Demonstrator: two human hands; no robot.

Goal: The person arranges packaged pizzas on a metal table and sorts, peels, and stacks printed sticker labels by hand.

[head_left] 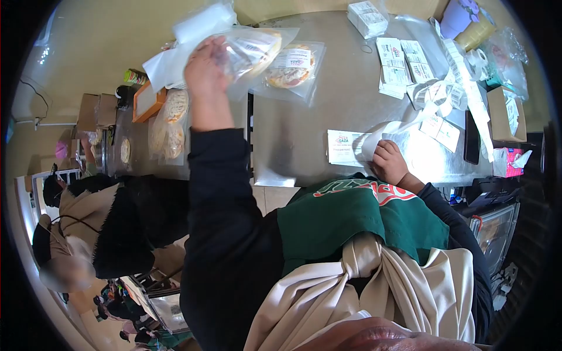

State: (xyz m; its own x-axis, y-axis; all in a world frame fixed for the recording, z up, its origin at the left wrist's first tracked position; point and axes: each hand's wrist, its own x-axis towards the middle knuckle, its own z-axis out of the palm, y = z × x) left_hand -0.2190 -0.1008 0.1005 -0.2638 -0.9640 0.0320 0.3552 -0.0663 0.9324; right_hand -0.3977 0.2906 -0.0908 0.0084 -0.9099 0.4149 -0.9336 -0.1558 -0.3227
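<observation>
My left hand [208,70] is reaching out to the upper left, its fingers closed on a clear bag holding a pizza [257,52] with a white label on it. The hand is slightly smeared by motion. Just right of it, another bagged pizza [290,67] lies flat on the metal table, also labelled. My right hand [389,161] rests near the front edge with curled fingers on a white label strip [374,140]. Beside those fingers is a stack of printed labels [344,147]. The strip curls back toward a loose roll on the right.
Stacks of labels [393,61] lie behind, with a bundle [367,19] farther back. Tape rolls [477,35], a phone [471,137], a cardboard box [506,114] and a tissue box [507,162] line the right side. More bagged pizzas [170,123] lie left. A co-worker [88,222] is at lower left.
</observation>
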